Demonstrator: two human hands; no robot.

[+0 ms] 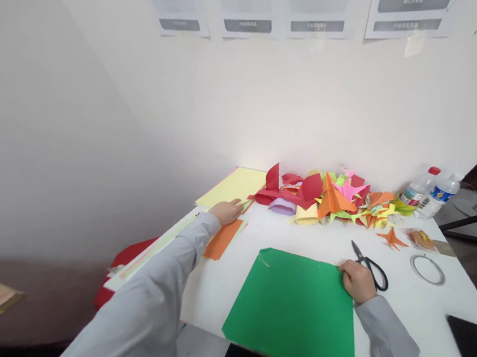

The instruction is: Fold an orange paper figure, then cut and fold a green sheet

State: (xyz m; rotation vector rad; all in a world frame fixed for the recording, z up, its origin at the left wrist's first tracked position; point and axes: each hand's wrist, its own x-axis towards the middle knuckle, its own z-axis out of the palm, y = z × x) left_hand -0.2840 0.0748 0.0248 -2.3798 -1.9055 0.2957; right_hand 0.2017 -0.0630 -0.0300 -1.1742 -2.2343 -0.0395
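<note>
A large green sheet of paper (294,315) lies before me at the table's front edge, with a short pale thread-like piece near its far left corner. My right hand (358,281) is closed at the sheet's far right corner, fingers curled over its edge. Just beyond that hand lie black-handled scissors (376,269), blades pointing away. My left hand (226,211) reaches to the far left, its fingers stretched out over narrow paper strips (247,207). Below it lies an orange paper piece (221,239); past it, a pale yellow sheet (237,187).
Folded paper shapes (334,197) in several colours are heaped along the wall. Two plastic bottles (418,192) stand at the back right. A roll of tape (428,269), a small orange folded shape (392,238) and a black phone-like slab (471,350) lie to the right.
</note>
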